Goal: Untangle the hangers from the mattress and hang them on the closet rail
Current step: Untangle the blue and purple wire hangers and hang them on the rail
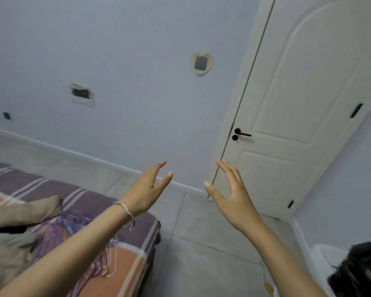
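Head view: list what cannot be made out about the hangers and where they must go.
- Hangers: a blurred tangle on the mattress, partly behind the left forearm; their number cannot be told.
- Closet rail: not in the head view at all.
- Beige cloth: cut off by the left edge.
- Left hand and right hand: both open, holding nothing.
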The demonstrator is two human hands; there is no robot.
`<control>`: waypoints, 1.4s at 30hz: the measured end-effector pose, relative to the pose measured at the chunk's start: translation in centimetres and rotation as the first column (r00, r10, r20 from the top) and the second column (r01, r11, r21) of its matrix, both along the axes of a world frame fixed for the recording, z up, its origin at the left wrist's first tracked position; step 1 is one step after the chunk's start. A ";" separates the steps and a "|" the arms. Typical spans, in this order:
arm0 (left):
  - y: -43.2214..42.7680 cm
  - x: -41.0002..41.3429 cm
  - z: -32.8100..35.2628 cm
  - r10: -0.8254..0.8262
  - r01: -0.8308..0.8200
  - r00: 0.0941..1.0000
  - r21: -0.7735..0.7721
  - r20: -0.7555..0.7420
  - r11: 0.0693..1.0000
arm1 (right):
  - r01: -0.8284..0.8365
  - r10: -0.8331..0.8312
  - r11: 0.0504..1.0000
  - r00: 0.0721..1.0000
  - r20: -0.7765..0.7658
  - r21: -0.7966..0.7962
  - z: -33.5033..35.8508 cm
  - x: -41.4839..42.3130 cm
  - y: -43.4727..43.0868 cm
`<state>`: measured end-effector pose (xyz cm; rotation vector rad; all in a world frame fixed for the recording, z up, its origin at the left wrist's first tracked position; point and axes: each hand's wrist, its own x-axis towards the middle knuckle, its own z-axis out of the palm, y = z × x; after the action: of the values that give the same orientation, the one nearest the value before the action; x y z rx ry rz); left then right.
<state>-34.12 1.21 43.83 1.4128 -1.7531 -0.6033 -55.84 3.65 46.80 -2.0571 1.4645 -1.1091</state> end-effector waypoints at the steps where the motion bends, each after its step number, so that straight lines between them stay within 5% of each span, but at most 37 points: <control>1: -0.2 2.8 -2.5 0.042 -0.043 0.999 0.045 0.031 0.998 | -0.032 0.032 0.997 0.999 -0.006 0.067 -2.5 2.5 -1.0; 11: 4.4 23.5 -27.3 0.303 -0.355 0.935 0.521 0.185 0.776 | -0.177 0.188 0.782 0.981 0.045 0.598 -28.1 22.4 -2.8; 18: 8.4 28.7 -41.4 0.462 -0.438 0.869 0.710 0.178 0.551 | -0.131 0.119 0.574 0.990 0.077 0.808 -43.2 29.4 -1.1; 22: 10.1 29.9 -47.9 0.536 -0.455 0.831 0.736 0.149 0.501 | -0.127 0.058 0.416 0.992 0.113 0.900 -49.8 32.9 0.2; 26: 11.1 29.8 -52.8 0.536 -0.467 0.821 0.770 0.195 0.435 | -0.172 -0.071 0.284 0.977 0.200 0.943 -54.0 35.8 0.7; 30: 11.4 28.7 -56.0 0.545 -0.416 0.831 0.776 0.113 0.474 | -0.234 -0.211 0.206 0.938 0.276 0.950 -57.7 38.0 1.0; 38: 10.9 28.3 -56.0 0.833 -0.491 0.535 0.750 -0.142 0.443 | -0.340 -0.175 0.260 0.904 0.391 0.904 -56.6 39.7 1.2; 42: 10.7 28.2 -53.6 0.845 -0.524 0.477 0.693 -0.243 0.495 | -0.434 -0.151 0.271 0.863 0.483 0.859 -53.0 39.2 1.1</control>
<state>-5.87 11.95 -9.75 1.9198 -0.3628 -0.9328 -16.64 4.76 -6.19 -0.8617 1.1295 -0.3288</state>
